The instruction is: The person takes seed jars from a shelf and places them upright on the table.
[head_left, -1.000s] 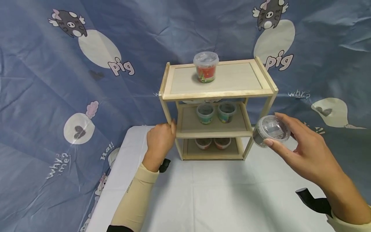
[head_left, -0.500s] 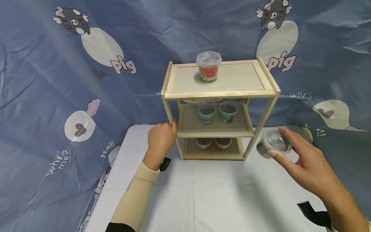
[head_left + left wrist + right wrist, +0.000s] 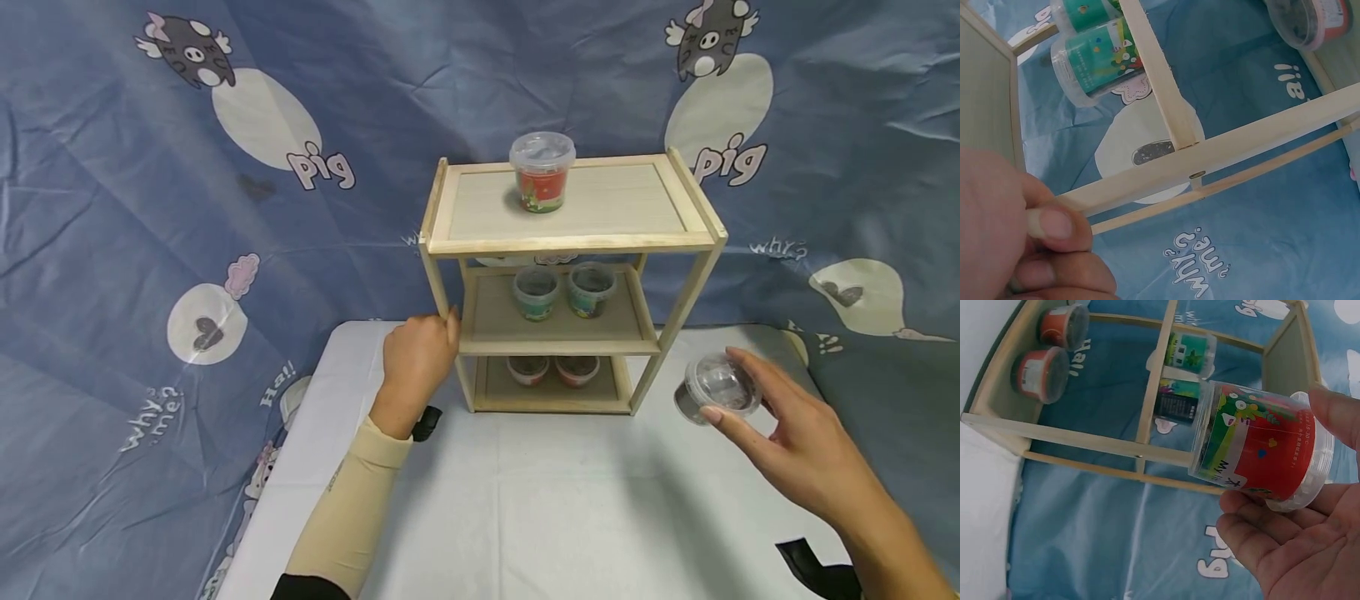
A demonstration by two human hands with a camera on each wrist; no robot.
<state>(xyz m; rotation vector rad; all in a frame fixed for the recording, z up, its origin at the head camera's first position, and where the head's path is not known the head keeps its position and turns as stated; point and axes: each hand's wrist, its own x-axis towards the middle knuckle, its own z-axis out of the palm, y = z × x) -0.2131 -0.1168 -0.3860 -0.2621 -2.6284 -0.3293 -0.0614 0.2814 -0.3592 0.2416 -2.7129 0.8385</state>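
Note:
My left hand (image 3: pixel 417 367) grips the front left post of a small three-tier wooden shelf (image 3: pixel 570 247); in the left wrist view its thumb and curled fingers close on the wood. To the right of the shelf, my right hand (image 3: pixel 802 442) holds a clear lidded plastic tub (image 3: pixel 1260 440) by its lid end, above the white table. That tub has a red printed label in the right wrist view. Another red-labelled tub (image 3: pixel 542 172) stands upright on the top tier. Two green-labelled tubs (image 3: pixel 536 293) sit side by side on the middle tier.
Two more tubs with reddish labels (image 3: pixel 577 371) stand on the bottom tier, partly hidden by the tier above. A white cloth (image 3: pixel 555 500) covers the table. Behind and left hangs a blue printed curtain (image 3: pixel 360 108).
My right hand has lowered the tub and moved it slightly right, away from the shelf's right post. The left hand stays on the left post. The head view has shifted slightly.

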